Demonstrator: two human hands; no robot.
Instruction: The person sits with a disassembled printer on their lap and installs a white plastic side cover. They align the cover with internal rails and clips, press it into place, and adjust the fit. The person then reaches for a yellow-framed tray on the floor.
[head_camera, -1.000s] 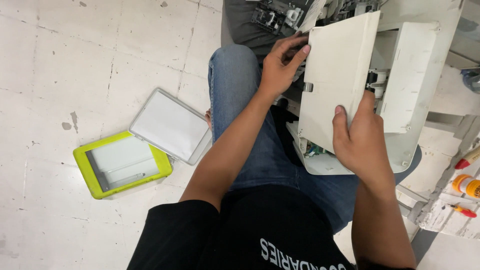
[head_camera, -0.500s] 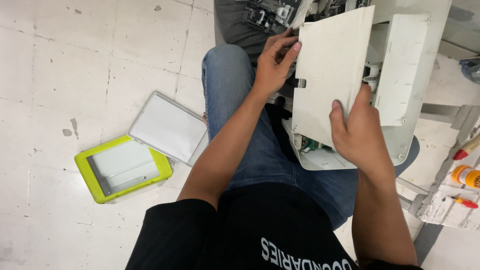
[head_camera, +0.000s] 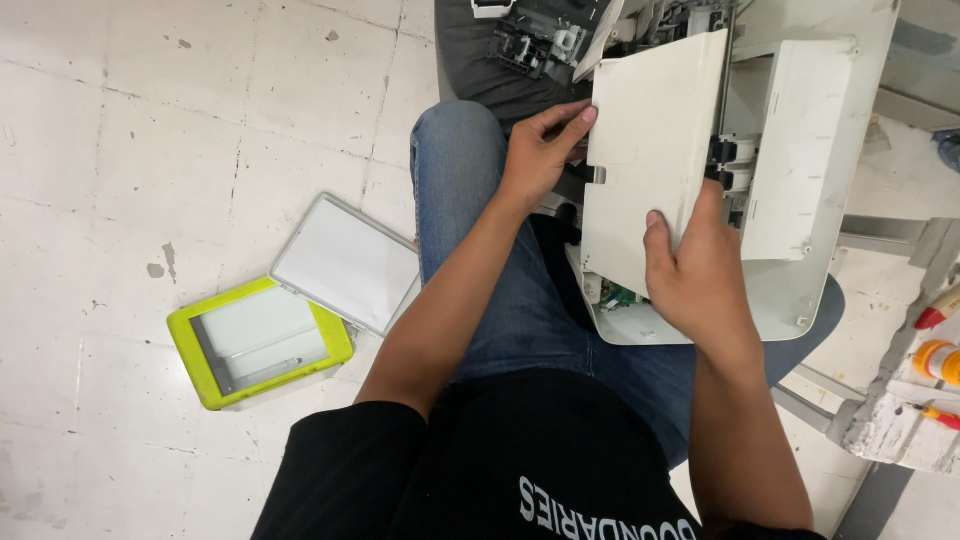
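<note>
A cream plastic cover panel stands tilted over an opened white machine body resting on my lap. My left hand grips the panel's left edge, thumb on its face. My right hand holds the panel's lower right edge, fingers wrapped behind it. A bit of green circuit board shows under the panel's bottom edge. Black and grey mechanical parts lie beyond the panel at the top.
On the tiled floor to my left lie a lime-green framed glass unit and a white flat lid overlapping it. At right stands a paint-stained stand with an orange-capped bottle and red-handled tools.
The view has shifted slightly. Both hands keep hold of the panel, which has swung a little more upright over the machine body.
</note>
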